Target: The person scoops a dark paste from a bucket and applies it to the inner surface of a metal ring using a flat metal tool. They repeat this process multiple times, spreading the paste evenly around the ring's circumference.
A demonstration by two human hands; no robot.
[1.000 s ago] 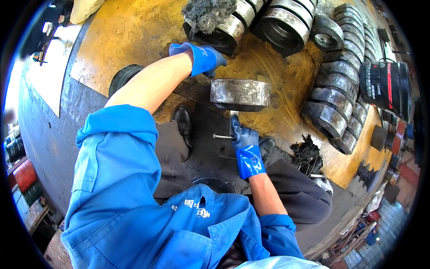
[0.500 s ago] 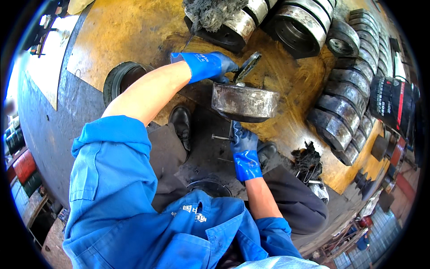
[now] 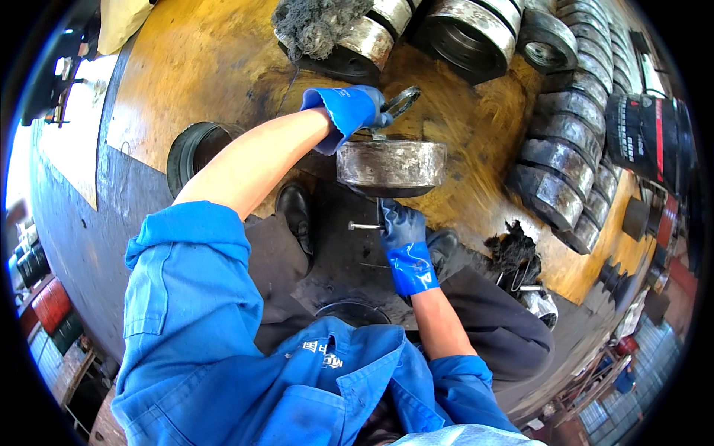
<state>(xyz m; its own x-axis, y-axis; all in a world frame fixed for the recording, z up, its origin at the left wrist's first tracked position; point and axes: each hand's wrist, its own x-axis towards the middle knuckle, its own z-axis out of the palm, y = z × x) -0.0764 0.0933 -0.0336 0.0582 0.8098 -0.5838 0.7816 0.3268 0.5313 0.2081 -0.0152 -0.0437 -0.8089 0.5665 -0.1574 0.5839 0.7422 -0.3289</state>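
Note:
A round, worn steel drum-like part (image 3: pixel 390 169) sits between my hands, its side wall facing me. At its far side my gloved left hand (image 3: pixel 366 111) has its fingers closed on the near-left edge of a dark metal ring (image 3: pixel 402 102), which stands tilted above the part. Just below the part, my gloved right hand (image 3: pixel 405 229) is wrapped round a metal rod tool. A short steel bar (image 3: pixel 364 226) with a knobbed end sticks out left from that hand. The rod's upper end reaches the part's lower edge; whether it touches cannot be told.
Stacked steel drums (image 3: pixel 554 163) line the right side, and larger ones (image 3: pixel 465 37) stand at the back. Grey fibre waste (image 3: pixel 320 26) lies on one. A hollow cylinder (image 3: pixel 195 152) is left of my forearm. Dark rags (image 3: pixel 515 256) and a black bucket (image 3: pixel 645 139) are at right.
The view has shifted a little, with the back drums higher in the picture. My left hand and the ring have moved right relative to the steel part. My right hand keeps its grip below.

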